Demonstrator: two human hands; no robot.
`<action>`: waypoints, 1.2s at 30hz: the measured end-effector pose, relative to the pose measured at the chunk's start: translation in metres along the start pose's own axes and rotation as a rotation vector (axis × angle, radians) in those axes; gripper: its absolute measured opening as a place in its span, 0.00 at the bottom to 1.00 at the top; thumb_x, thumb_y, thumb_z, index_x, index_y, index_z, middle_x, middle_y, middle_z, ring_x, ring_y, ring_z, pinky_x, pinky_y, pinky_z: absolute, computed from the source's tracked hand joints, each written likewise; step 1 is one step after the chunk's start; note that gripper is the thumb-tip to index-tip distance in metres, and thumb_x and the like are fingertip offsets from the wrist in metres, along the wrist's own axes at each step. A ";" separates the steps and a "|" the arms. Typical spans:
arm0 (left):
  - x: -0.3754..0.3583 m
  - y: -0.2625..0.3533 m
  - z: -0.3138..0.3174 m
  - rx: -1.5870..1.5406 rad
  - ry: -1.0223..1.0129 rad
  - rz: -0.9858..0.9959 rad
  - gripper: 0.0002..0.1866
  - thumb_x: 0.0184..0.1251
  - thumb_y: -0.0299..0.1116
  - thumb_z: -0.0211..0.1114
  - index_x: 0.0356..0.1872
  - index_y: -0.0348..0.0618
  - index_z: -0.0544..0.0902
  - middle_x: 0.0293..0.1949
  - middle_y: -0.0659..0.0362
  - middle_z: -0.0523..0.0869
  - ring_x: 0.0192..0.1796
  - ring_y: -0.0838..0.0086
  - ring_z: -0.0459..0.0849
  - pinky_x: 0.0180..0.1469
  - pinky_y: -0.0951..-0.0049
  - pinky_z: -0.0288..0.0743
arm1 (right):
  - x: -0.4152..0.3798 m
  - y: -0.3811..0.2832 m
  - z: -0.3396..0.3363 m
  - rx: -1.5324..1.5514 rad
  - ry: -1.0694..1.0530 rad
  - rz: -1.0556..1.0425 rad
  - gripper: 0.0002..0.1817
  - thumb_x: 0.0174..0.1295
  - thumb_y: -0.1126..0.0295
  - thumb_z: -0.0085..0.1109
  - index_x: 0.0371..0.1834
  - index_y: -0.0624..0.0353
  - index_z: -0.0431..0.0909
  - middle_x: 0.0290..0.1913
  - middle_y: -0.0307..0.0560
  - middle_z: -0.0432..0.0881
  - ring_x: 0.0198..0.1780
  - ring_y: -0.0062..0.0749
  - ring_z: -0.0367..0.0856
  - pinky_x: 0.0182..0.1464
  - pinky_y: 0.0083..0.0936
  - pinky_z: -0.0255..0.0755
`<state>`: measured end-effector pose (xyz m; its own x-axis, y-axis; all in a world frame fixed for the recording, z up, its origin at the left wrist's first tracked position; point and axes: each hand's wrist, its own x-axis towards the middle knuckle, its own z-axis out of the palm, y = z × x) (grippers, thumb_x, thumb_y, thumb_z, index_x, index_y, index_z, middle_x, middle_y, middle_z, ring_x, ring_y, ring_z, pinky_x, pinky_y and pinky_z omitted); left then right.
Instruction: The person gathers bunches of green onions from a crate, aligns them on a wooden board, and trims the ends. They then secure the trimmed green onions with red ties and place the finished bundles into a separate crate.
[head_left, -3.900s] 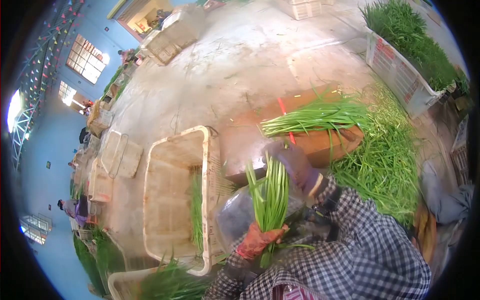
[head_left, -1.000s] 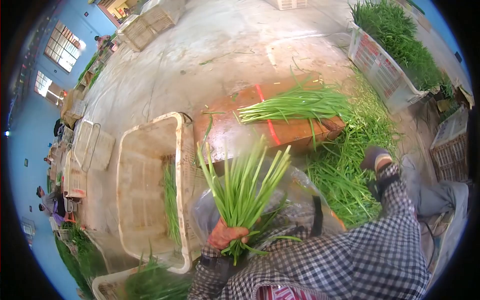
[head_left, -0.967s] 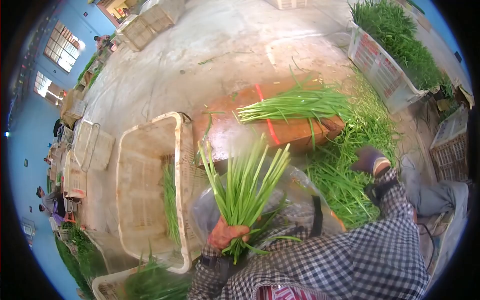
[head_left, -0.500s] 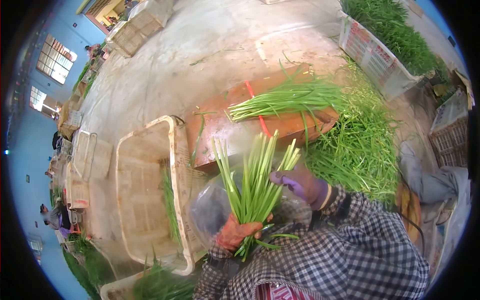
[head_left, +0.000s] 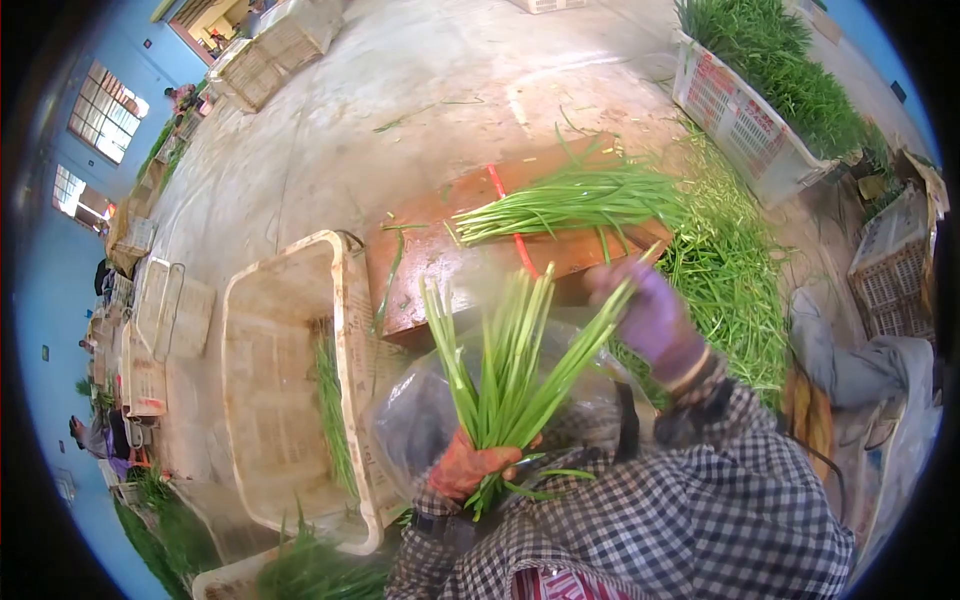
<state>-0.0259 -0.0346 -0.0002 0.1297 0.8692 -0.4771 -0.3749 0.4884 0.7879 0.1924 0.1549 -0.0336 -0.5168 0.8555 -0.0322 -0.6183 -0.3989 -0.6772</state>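
Note:
My left hand (head_left: 472, 466), in an orange-red glove, is wrapped round the lower part of a bunch of green stalks (head_left: 505, 375), whose pale ends fan upward. My right hand (head_left: 655, 318), in a purple glove, is raised at the right edge of the bunch, beside the tips of the outer stalks; its fingers are blurred. Beyond the hands, another bundle of green stalks (head_left: 580, 203) lies on a reddish-brown board (head_left: 430, 270), across a red strap (head_left: 522, 255). Clear plastic (head_left: 405, 400) lies over my lap.
A large crate (head_left: 285, 390) with some greens stands at the left. Loose greens (head_left: 725, 310) are heaped right of the board. A filled white crate (head_left: 745, 125) stands at the upper right. A grey-clad leg (head_left: 860, 365) is at the right. People and crates line the far left.
My right hand has moved right and up from the bunch, and the right-hand stalks now lean further outward. My left hand keeps its hold. The view has shifted slightly.

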 end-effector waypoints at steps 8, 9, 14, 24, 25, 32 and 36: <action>-0.012 -0.013 -0.028 -0.132 0.009 -0.008 0.31 0.51 0.22 0.65 0.61 0.39 0.68 0.45 0.51 0.83 0.37 0.73 0.83 0.25 0.80 0.76 | 0.000 -0.141 -0.174 -0.454 0.584 -0.571 0.14 0.65 0.59 0.54 0.40 0.61 0.74 0.33 0.42 0.75 0.32 0.24 0.74 0.30 0.20 0.69; -0.013 -0.013 -0.030 -0.140 0.047 -0.006 0.32 0.50 0.23 0.66 0.60 0.39 0.68 0.43 0.53 0.83 0.36 0.72 0.84 0.23 0.79 0.77 | -0.011 -0.153 -0.206 -0.835 0.626 -0.485 0.17 0.63 0.58 0.56 0.44 0.62 0.74 0.37 0.45 0.77 0.36 0.28 0.76 0.35 0.22 0.71; -0.011 -0.002 -0.017 -0.242 0.143 0.077 0.29 0.54 0.19 0.62 0.60 0.38 0.69 0.43 0.50 0.82 0.31 0.76 0.80 0.27 0.81 0.75 | -0.040 -0.136 -0.105 -2.108 0.489 0.705 0.34 0.53 0.53 0.66 0.60 0.62 0.71 0.60 0.59 0.73 0.60 0.51 0.73 0.62 0.36 0.67; 0.014 -0.004 0.013 -0.025 -0.104 -0.105 0.23 0.59 0.25 0.66 0.57 0.37 0.75 0.47 0.52 0.84 0.38 0.75 0.82 0.35 0.77 0.78 | -0.009 0.040 0.032 -0.130 -0.519 0.419 0.48 0.57 0.50 0.62 0.74 0.58 0.46 0.72 0.56 0.56 0.68 0.43 0.64 0.67 0.38 0.61; 0.016 -0.005 0.010 0.088 -0.124 -0.173 0.22 0.60 0.28 0.67 0.56 0.36 0.75 0.47 0.54 0.84 0.39 0.76 0.81 0.39 0.76 0.78 | -0.006 0.046 0.038 -0.051 -0.522 0.425 0.47 0.57 0.52 0.63 0.74 0.59 0.46 0.70 0.56 0.60 0.65 0.42 0.67 0.65 0.37 0.63; 0.024 -0.016 -0.008 0.042 -0.297 -0.123 0.30 0.58 0.25 0.66 0.63 0.39 0.67 0.54 0.54 0.79 0.57 0.67 0.78 0.52 0.67 0.76 | -0.001 0.039 0.071 0.014 -0.486 0.490 0.31 0.61 0.65 0.59 0.65 0.66 0.62 0.51 0.56 0.79 0.57 0.39 0.76 0.60 0.36 0.70; 0.014 0.030 -0.048 0.447 -0.273 0.124 0.45 0.55 0.40 0.72 0.70 0.37 0.56 0.64 0.49 0.67 0.67 0.65 0.65 0.66 0.65 0.61 | 0.003 0.037 0.078 -0.004 -0.492 0.454 0.21 0.62 0.69 0.58 0.56 0.69 0.70 0.47 0.56 0.81 0.51 0.38 0.80 0.55 0.33 0.73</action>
<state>-0.0798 -0.0112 -0.0018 0.3659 0.8817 -0.2979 0.0173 0.3136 0.9494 0.1219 0.1166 -0.0013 -0.9356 0.3523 0.0240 -0.2741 -0.6815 -0.6785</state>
